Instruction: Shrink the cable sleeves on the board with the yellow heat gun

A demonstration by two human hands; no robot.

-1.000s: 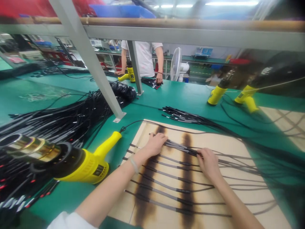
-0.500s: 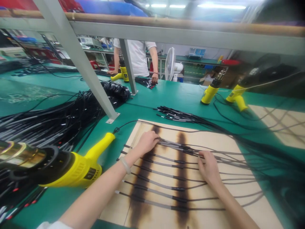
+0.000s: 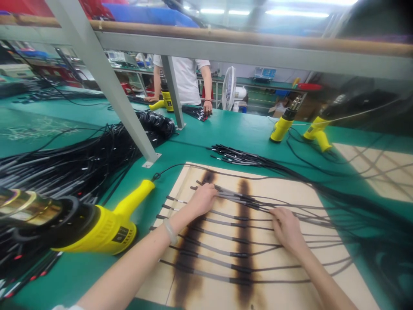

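Observation:
A small bundle of black cables (image 3: 237, 198) with grey sleeve sections lies across the upper part of a scorched wooden board (image 3: 277, 297). My left hand (image 3: 204, 199) is closed around the bundle near its left end, and a few dark cable tips poke out beyond the fingers. Farther right, my right hand (image 3: 287, 226) pinches cables of the same bundle between thumb and fingers. Below both hands, several single cables (image 3: 216, 256) are spread in roughly parallel rows over two dark burn stripes.
A yellow heat gun (image 3: 106, 230) lies at the left, close to my left forearm. Two more heat guns (image 3: 281, 125) stand at the back right. A metal post (image 3: 109, 82) rises beside a big cable heap (image 3: 97, 148). Across the table is a person (image 3: 190, 82).
My left hand has shifted slightly right and down, and cable tips now show past its fingers. My right hand has moved slightly right and down.

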